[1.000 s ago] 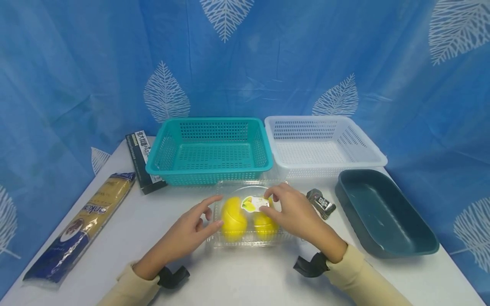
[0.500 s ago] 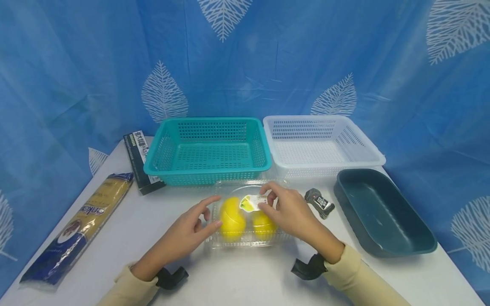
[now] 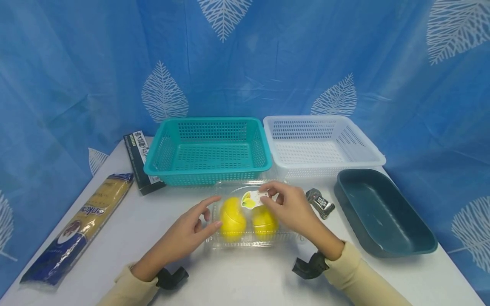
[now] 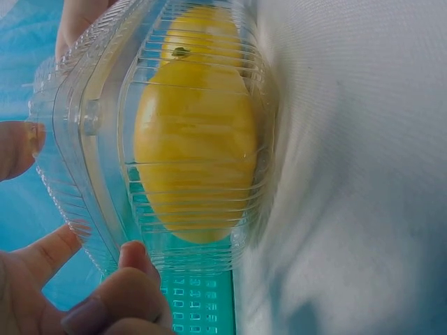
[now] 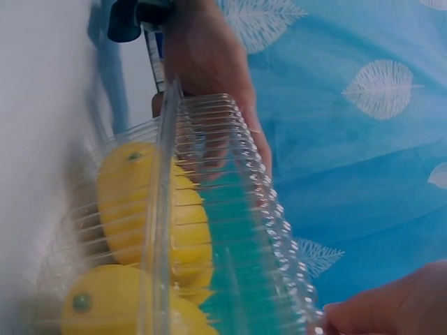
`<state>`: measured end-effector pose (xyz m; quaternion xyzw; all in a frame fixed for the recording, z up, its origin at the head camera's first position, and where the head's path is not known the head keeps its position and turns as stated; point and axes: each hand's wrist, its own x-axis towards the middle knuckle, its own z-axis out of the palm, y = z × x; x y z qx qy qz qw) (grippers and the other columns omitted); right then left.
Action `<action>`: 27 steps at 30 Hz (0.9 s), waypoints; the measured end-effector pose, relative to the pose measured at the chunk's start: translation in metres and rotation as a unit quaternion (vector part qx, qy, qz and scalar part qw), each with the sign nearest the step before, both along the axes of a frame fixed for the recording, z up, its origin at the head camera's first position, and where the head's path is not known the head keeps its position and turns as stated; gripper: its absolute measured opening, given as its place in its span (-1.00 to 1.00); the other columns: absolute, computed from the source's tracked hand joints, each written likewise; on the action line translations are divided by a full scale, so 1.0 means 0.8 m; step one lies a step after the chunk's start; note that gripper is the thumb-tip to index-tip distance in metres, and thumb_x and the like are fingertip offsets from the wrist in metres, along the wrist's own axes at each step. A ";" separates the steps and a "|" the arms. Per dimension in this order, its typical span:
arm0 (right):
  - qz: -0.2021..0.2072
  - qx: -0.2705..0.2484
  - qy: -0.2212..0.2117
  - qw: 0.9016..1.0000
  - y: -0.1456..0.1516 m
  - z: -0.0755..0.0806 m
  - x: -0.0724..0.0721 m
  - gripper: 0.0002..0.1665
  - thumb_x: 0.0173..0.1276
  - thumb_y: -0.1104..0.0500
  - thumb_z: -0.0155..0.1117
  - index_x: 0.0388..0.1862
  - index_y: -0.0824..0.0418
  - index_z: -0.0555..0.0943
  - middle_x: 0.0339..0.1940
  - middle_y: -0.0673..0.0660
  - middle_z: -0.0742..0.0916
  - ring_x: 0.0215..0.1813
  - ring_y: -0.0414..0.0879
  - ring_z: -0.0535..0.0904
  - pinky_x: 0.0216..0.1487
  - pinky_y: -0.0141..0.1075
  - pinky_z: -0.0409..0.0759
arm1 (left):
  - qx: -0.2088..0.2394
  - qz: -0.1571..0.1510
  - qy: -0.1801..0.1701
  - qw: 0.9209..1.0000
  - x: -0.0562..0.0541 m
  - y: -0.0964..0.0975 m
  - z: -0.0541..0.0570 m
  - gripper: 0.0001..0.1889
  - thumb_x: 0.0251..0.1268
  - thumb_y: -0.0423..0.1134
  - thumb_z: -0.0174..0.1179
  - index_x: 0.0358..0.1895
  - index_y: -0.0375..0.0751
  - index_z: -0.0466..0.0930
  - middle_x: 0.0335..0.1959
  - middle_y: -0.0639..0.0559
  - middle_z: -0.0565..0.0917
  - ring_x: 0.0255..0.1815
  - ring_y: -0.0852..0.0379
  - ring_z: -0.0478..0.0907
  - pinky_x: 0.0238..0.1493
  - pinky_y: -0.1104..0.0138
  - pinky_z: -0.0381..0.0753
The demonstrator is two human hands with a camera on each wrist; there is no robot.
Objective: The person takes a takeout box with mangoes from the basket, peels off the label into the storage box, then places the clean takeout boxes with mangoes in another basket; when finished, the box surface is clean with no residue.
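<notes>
In the head view, a clear plastic clamshell box with yellow lemons inside rests on the table. A white label with a lemon picture lies at its lid. My right hand pinches the label's right end between thumb and forefinger. Whether the label is stuck down or lifted, I cannot tell. Along the box's left side, my left hand touches with spread thumb and forefinger. The left wrist view shows fingertips against the box wall, with lemons behind the clear ribs.
Behind the box stand a teal basket and a white basket. A dark green basin is at the right, beside a small dark packet. On the left lie a pasta bag and a dark pasta box.
The label has shifted slightly up and to the right and turned a little, with the right thumb moving up along with it. The left hand and the box stay in place.
</notes>
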<state>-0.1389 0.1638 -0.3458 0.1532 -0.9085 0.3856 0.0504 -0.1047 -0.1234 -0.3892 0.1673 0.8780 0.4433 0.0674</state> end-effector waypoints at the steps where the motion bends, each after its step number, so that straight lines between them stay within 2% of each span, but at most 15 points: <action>1: -0.001 -0.003 -0.004 1.000 0.001 0.000 0.000 -0.78 0.34 0.18 0.47 -0.05 -0.01 0.74 -0.31 -0.06 0.72 -0.56 -0.13 0.46 -0.56 -0.32 0.42 | 0.000 0.000 -0.001 1.000 0.000 0.000 0.000 -0.31 0.44 0.14 0.25 0.56 0.22 0.24 -0.17 0.05 0.46 -0.65 0.26 0.23 -0.63 0.37 0.33; 6: -0.009 -0.019 -0.019 1.000 0.005 0.005 0.000 -0.76 0.35 0.16 0.46 -0.02 -0.01 0.74 -0.29 -0.04 0.72 -0.56 -0.10 0.45 -0.59 -0.33 0.38 | 0.000 0.000 -0.003 1.000 0.000 0.001 0.000 -0.30 0.44 0.14 0.25 0.57 0.19 0.24 -0.17 0.05 0.46 -0.65 0.25 0.23 -0.63 0.37 0.33; 12: -0.006 -0.036 -0.035 0.999 0.013 0.008 0.000 -0.77 0.38 0.14 0.43 0.00 -0.02 0.74 -0.20 0.02 0.72 -0.68 -0.14 0.31 -0.65 -0.35 0.27 | 0.000 -0.001 -0.002 1.000 0.000 0.001 0.000 -0.30 0.44 0.12 0.26 0.57 0.20 0.24 -0.17 0.06 0.46 -0.65 0.26 0.22 -0.63 0.37 0.33; 21: -0.015 -0.022 -0.042 0.999 0.026 0.015 0.000 -0.74 0.42 0.07 0.40 0.07 -0.07 0.72 -0.12 0.06 0.69 -0.73 -0.15 0.29 -0.69 -0.33 0.28 | -0.005 -0.001 -0.003 1.000 0.000 0.000 0.001 -0.30 0.44 0.15 0.24 0.57 0.19 0.23 -0.16 0.05 0.46 -0.65 0.27 0.22 -0.62 0.37 0.32; 27: -0.020 -0.023 -0.021 0.999 0.039 0.024 0.001 -0.71 0.44 0.07 0.39 0.11 -0.02 0.70 -0.09 0.10 0.69 -0.70 -0.11 0.36 -0.66 -0.30 0.34 | -0.005 -0.002 -0.002 1.000 0.000 0.000 0.000 -0.29 0.44 0.15 0.24 0.57 0.19 0.23 -0.17 0.07 0.46 -0.65 0.26 0.22 -0.63 0.37 0.32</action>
